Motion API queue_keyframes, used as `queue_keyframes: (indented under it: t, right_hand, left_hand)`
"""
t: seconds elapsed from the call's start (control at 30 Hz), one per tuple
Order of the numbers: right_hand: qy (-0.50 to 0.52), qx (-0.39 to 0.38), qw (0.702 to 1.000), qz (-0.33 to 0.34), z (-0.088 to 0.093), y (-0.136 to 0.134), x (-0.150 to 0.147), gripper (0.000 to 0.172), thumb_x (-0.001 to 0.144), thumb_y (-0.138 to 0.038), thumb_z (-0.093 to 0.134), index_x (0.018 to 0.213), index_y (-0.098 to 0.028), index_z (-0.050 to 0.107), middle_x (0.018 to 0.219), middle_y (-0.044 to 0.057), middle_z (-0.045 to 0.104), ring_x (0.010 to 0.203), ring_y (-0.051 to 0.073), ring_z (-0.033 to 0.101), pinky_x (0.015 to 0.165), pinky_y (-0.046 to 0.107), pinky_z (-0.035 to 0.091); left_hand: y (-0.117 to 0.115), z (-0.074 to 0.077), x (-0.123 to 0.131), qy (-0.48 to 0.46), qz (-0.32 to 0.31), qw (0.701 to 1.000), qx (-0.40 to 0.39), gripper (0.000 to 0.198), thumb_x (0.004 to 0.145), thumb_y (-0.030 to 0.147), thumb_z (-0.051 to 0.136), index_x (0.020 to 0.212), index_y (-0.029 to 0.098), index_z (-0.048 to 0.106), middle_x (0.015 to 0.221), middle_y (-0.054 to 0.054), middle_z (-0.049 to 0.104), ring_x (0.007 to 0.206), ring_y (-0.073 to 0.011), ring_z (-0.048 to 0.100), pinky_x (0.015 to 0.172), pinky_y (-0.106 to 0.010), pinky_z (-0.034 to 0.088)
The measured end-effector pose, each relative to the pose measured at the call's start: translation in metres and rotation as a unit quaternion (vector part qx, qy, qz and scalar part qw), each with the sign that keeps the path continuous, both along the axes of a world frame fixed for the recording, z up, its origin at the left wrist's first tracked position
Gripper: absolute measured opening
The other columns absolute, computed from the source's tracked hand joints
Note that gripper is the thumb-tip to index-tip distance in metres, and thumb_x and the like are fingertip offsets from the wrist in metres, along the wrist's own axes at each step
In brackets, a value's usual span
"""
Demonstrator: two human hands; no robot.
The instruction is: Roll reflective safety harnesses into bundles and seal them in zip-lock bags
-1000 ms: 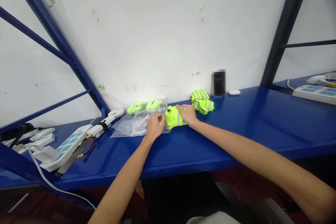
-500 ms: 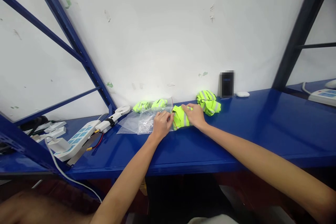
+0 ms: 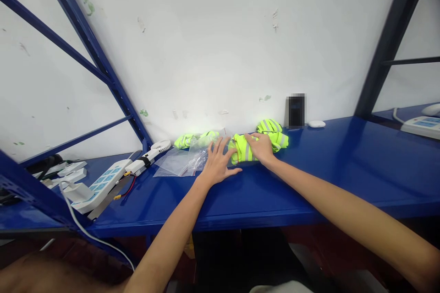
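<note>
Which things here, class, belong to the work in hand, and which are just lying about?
Probably in the work:
yellow bundle at the right hand
plastic bags beside the left hand
other yellow bundles

Apparently lying about:
fan
power strip
white case
red wire

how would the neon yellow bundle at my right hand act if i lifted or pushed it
The neon yellow bundle would probably feel soft and squashy, since it looks like folded, creased fabric. It's likely fairly light for its size, as only cloth with silvery bands shows outside the right hand. Pushed, it may slide or bunch rather than roll, given its lumpy shape.
</note>
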State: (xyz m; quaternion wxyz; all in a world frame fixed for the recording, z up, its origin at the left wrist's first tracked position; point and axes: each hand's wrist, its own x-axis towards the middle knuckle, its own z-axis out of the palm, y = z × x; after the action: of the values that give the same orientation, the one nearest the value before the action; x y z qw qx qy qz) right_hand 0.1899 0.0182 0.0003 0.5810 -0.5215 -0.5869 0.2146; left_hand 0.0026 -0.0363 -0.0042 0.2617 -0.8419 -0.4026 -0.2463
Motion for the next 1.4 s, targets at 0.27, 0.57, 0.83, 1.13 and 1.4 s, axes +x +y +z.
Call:
queue_keyframes:
  t: [0.27,0.57,0.83,1.13,1.4]
  right_hand:
    - [-0.002,-0.006,1.000,0.026,-0.002,0.001,-0.001,0.038,0.077,-0.049,0.056,0.066,-0.014,0.066,0.058,0.002,0.060,0.058,0.017,0.051,0.058,0.028,0.036]
    - [-0.064,0.060,0.996,0.036,0.003,-0.008,-0.003,0.040,0.079,-0.048,0.052,0.065,-0.014,0.066,0.057,0.001,0.058,0.055,0.015,0.049,0.058,0.027,0.034]
    - [-0.118,0.087,0.988,0.044,0.009,-0.017,-0.004,0.038,0.081,-0.047,0.052,0.069,-0.015,0.068,0.058,0.001,0.061,0.056,0.016,0.050,0.059,0.027,0.035]
    - [-0.151,0.094,0.981,0.079,0.018,-0.027,-0.003,0.032,0.080,-0.042,0.053,0.067,-0.016,0.066,0.061,0.001,0.062,0.057,0.015,0.051,0.060,0.027,0.033]
    - [-0.181,0.121,0.969,0.119,0.011,-0.028,-0.007,0.030,0.082,-0.040,0.052,0.068,-0.017,0.065,0.068,0.003,0.066,0.065,0.017,0.056,0.064,0.027,0.037]
  left_hand:
    - [0.006,-0.002,-0.001,0.007,0.032,0.999,-0.025,0.079,0.074,0.043,0.071,0.141,0.023,0.035,0.154,-0.012,0.027,0.144,-0.0298,0.019,0.115,-0.054,0.016]
    - [0.011,-0.005,-0.007,-0.007,0.071,0.997,-0.006,0.105,0.072,0.065,0.064,0.150,0.015,0.016,0.155,-0.018,0.023,0.146,-0.0325,0.012,0.116,-0.055,0.009]
    - [0.010,-0.007,-0.006,-0.028,0.045,0.999,0.001,0.106,0.070,0.068,0.063,0.151,0.017,0.017,0.149,-0.020,0.035,0.143,-0.0340,0.022,0.114,-0.056,0.011]
    - [0.012,-0.009,-0.008,-0.051,-0.002,0.999,-0.008,0.101,0.072,0.066,0.064,0.149,0.016,0.022,0.142,-0.019,0.045,0.137,-0.0314,0.035,0.115,-0.052,0.010]
    - [0.010,-0.006,-0.011,-0.031,-0.034,0.998,-0.043,0.101,0.067,0.069,0.065,0.146,0.018,0.029,0.138,-0.017,0.050,0.131,-0.0296,0.043,0.115,-0.049,0.014]
